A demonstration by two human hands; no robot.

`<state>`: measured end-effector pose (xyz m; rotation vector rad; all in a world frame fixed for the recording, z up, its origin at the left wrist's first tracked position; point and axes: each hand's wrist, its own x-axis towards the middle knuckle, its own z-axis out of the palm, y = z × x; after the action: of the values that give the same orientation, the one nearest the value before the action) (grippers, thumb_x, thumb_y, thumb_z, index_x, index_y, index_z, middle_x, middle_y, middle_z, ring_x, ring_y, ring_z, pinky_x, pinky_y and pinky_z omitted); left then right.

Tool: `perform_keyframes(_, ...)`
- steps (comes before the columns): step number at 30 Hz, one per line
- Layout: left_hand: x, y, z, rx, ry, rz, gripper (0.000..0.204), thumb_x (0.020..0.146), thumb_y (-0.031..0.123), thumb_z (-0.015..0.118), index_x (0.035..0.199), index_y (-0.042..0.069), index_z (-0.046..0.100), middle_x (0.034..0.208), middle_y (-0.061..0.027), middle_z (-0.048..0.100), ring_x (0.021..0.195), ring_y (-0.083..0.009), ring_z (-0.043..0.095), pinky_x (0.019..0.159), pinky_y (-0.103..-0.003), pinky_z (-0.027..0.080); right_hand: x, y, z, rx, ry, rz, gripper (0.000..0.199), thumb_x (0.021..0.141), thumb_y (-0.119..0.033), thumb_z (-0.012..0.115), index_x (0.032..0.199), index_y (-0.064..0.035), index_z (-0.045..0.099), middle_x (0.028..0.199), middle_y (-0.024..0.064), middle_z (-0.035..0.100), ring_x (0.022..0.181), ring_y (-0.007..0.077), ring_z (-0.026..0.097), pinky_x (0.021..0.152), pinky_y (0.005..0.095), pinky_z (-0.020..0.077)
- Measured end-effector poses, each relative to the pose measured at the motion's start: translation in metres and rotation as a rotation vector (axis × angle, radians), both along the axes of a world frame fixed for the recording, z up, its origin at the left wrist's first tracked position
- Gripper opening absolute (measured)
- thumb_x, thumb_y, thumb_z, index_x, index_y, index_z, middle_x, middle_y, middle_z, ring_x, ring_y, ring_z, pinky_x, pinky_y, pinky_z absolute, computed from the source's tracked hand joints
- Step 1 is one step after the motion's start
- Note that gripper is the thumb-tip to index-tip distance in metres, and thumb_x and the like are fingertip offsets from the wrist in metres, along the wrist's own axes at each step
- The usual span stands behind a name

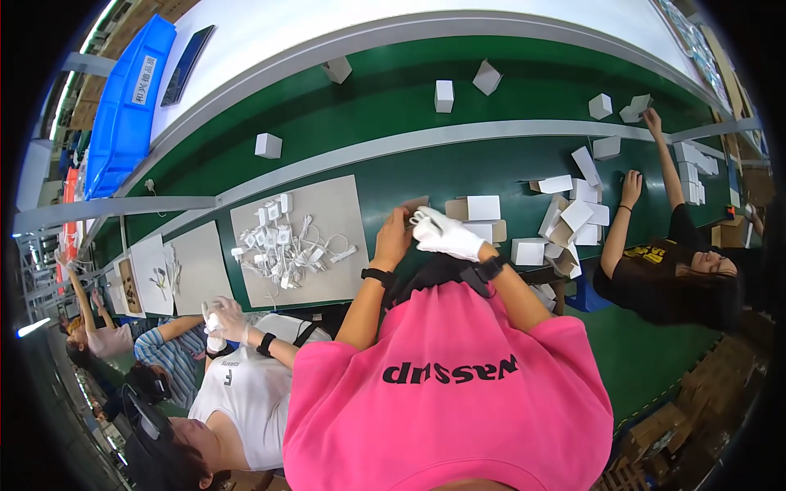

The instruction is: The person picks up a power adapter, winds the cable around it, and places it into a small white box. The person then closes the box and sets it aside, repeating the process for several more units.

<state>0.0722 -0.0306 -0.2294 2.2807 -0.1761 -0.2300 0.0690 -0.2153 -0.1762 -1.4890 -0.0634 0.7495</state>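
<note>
On the green tabletop, at the left, a grey cardboard sheet carries a tangle of white chargers and cables, apparently still unpacked. At the middle the person's bare left hand and white-gloved right hand meet at a small brown-and-white folded carton, fingers closed on it, half formed by the look of it. Farther right lies a heap of white flat cartons yet to fold, while finished white boxes stand beyond.
</note>
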Motion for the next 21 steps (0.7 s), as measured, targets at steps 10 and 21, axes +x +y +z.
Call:
perform_keyframes(10, -0.007, -0.004, -0.015, 0.114, -0.026, -0.072, 0.038, 0.074, 0.002, 0.064, 0.108, 0.005, 0.046, 0.103, -0.0176, 0.059, 0.095, -0.0382, 0.058, 0.075, -0.046, 0.049, -0.003, 0.018, 0.002, -0.764, -0.517, 0.123, 0.041, 0.084, -0.020, 0.057, 0.118, -0.0024, 0.047, 0.114, 0.0246, 0.053, 0.100, 0.0418, 0.057, 0.082, 0.0462, 0.0495)
perform_keyframes(21, 0.000, -0.005, -0.013, 0.085, -0.112, -0.156, 0.043, 0.074, 0.003, 0.066, 0.110, 0.004, 0.043, 0.107, -0.0199, 0.058, 0.098, -0.0399, 0.057, 0.078, -0.046, 0.049, 0.026, 0.037, -0.021, -1.034, -0.419, 0.263, 0.026, 0.086, -0.030, 0.055, 0.094, -0.0070, 0.065, 0.090, 0.0167, 0.065, 0.084, 0.0396, 0.063, 0.072, 0.0473, 0.0511)
